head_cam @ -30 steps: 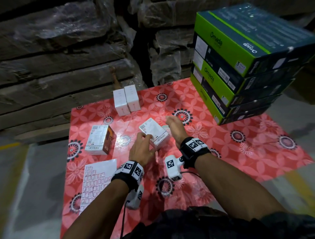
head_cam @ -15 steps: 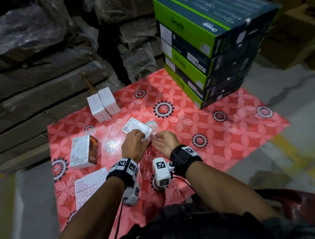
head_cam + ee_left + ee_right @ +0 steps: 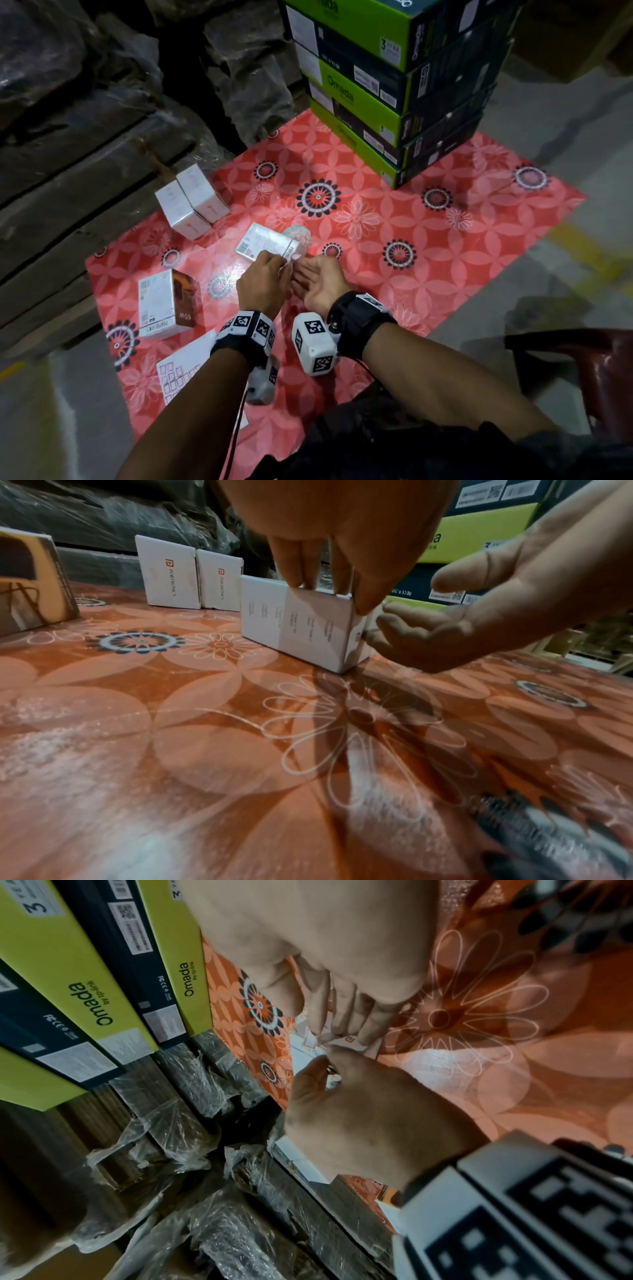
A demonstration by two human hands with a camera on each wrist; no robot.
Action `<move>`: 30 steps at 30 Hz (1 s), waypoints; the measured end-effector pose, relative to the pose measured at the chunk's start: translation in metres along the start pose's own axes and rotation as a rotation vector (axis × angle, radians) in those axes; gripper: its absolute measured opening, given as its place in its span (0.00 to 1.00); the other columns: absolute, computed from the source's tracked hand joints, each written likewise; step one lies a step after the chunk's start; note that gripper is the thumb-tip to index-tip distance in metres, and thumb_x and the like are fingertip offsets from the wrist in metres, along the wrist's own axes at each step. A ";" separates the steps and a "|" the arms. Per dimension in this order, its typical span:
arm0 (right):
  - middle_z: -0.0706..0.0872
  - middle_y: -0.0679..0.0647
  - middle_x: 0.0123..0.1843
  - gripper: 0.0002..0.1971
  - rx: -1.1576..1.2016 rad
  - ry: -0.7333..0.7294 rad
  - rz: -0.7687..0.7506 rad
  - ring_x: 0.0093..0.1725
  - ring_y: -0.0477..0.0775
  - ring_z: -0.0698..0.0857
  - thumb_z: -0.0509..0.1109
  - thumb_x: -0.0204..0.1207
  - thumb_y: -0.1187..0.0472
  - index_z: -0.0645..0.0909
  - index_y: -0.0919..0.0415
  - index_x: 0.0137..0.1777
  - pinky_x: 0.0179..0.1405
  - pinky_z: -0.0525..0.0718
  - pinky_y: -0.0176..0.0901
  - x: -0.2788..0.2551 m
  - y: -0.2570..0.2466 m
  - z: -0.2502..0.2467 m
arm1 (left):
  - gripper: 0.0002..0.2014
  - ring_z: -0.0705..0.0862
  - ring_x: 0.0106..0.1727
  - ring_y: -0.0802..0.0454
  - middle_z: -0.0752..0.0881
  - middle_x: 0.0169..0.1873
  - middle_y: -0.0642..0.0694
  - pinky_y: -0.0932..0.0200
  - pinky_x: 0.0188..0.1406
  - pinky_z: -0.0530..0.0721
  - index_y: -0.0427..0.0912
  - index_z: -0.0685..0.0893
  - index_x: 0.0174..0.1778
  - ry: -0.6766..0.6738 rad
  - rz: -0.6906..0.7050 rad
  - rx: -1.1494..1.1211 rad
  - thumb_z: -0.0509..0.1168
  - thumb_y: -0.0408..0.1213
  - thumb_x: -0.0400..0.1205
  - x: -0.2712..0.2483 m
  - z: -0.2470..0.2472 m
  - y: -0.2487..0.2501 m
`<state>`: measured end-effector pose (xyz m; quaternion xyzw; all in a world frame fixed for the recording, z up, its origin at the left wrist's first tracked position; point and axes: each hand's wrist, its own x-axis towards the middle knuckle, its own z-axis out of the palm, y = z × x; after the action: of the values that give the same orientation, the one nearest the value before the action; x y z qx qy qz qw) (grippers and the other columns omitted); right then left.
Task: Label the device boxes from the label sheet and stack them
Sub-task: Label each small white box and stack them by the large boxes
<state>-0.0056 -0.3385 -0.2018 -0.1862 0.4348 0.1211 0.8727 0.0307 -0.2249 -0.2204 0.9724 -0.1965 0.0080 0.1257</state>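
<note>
A white device box lies flat on the red floral mat. My left hand pinches its near end, fingertips on the top edge and thumb on the corner, as the left wrist view shows on the box. My right hand lies beside that end, palm turned up and fingers loosely curled, their tips at the box's end face. It holds nothing. The label sheet lies at the near left, partly under my left forearm. In the right wrist view the box is mostly hidden by both hands.
Two white boxes stand side by side at the mat's back left. A white and brown box sits to the left of my hands. A tall stack of green and black cartons fills the back right. Wrapped pallets line the rear.
My right hand has come off the box's far side and turned palm up at its near end. My left hand has shifted to the box's near edge. The head view has swung.
</note>
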 end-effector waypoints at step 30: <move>0.87 0.51 0.42 0.12 0.064 0.008 -0.043 0.44 0.48 0.82 0.59 0.78 0.68 0.85 0.62 0.43 0.44 0.75 0.40 0.004 0.010 0.001 | 0.12 0.85 0.32 0.40 0.83 0.48 0.44 0.56 0.24 0.74 0.46 0.84 0.62 -0.011 0.129 0.059 0.66 0.41 0.83 -0.003 0.003 -0.011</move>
<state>-0.0064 -0.3289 -0.2064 -0.1681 0.4380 0.0877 0.8788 0.0321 -0.2150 -0.2259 0.9609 -0.2594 0.0165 0.0951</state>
